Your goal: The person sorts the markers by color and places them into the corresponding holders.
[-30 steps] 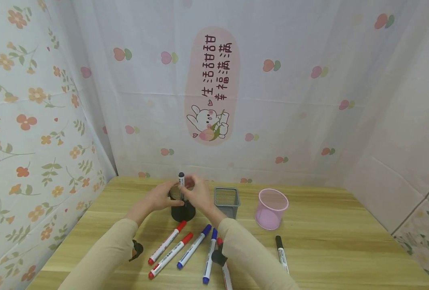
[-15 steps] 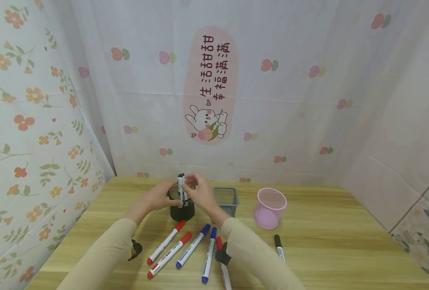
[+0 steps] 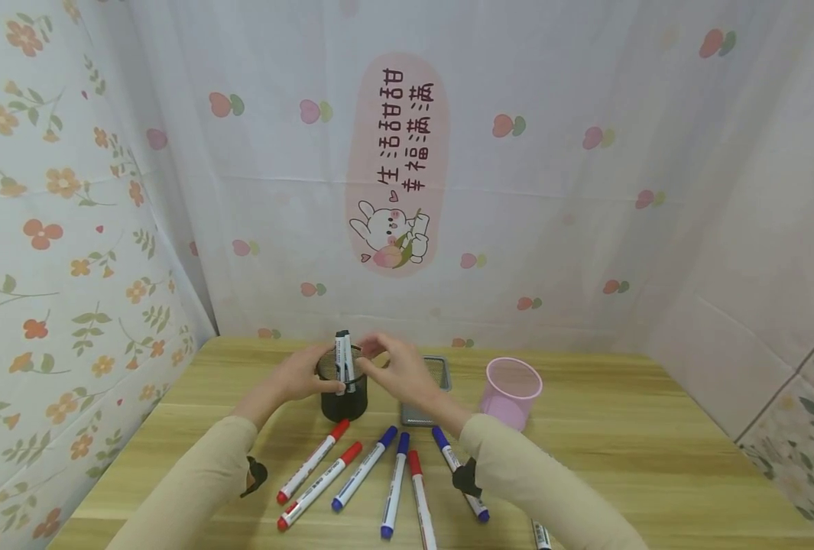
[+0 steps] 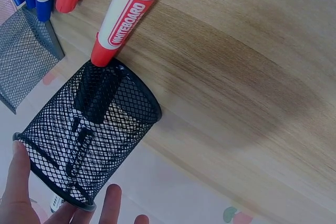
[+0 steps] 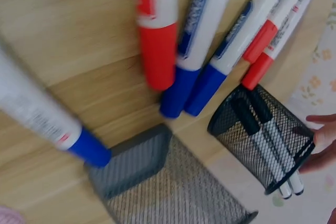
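Observation:
My left hand (image 3: pixel 298 376) holds the black mesh pen cup (image 3: pixel 345 406) by its rim, thumb at the front and fingers around the far side. Two black-capped whiteboard markers (image 3: pixel 345 357) stand in the cup, caps up and leaning slightly; through the mesh (image 5: pixel 231 129) they show side by side. Just right of the cup is my right hand (image 3: pixel 410 376), fingers loosely bent with nothing between them. It covers part of a grey mesh holder (image 3: pixel 416 417). In the left wrist view, the left fingers (image 4: pixel 111 203) reach round the cup's rim.
Red markers (image 3: pixel 313 462) and blue markers (image 3: pixel 364 470) lie spread on the wooden table in front of the cup. Another blue marker (image 3: pixel 451 458) lies partly under my right wrist. A pink mesh cup (image 3: pixel 506 411) stands at right; a marker end (image 3: pixel 541 535) shows below my right sleeve.
The right hand has let go of a black marker, now standing beside another in the cup, and has moved right. A blue marker has come into view by that wrist. The left hand stays.

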A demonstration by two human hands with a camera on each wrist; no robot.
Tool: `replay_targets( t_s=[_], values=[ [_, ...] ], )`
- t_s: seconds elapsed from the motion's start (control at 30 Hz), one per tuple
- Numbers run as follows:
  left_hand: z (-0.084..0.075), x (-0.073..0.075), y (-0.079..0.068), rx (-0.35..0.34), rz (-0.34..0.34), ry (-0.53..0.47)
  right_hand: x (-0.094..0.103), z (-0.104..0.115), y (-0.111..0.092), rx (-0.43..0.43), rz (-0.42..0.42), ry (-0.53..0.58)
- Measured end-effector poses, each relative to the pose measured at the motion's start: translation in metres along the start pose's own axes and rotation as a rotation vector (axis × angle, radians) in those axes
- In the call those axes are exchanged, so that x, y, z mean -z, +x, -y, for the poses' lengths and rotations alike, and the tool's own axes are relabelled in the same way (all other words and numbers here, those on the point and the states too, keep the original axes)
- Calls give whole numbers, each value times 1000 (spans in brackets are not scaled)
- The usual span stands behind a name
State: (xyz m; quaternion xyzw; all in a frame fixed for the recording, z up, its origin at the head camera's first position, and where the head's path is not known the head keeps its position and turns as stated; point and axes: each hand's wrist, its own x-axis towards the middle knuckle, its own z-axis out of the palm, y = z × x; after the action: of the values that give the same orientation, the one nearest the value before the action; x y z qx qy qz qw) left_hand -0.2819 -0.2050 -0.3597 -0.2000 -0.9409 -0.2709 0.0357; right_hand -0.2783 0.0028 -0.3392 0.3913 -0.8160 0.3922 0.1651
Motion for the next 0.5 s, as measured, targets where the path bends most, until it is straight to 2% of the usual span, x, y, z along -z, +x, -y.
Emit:
replay_targets(
  t_s=[0.13, 0.33, 0.5],
  values=[
    [1, 0, 0, 10, -3, 13, 11, 1, -8, 72, 32, -90],
    [-1, 1, -1, 15, 1, 17, 25, 0, -24, 239, 97, -318],
    [0, 0, -1, 24, 11, 28, 33, -1, -43, 281, 168, -409]
  ],
)
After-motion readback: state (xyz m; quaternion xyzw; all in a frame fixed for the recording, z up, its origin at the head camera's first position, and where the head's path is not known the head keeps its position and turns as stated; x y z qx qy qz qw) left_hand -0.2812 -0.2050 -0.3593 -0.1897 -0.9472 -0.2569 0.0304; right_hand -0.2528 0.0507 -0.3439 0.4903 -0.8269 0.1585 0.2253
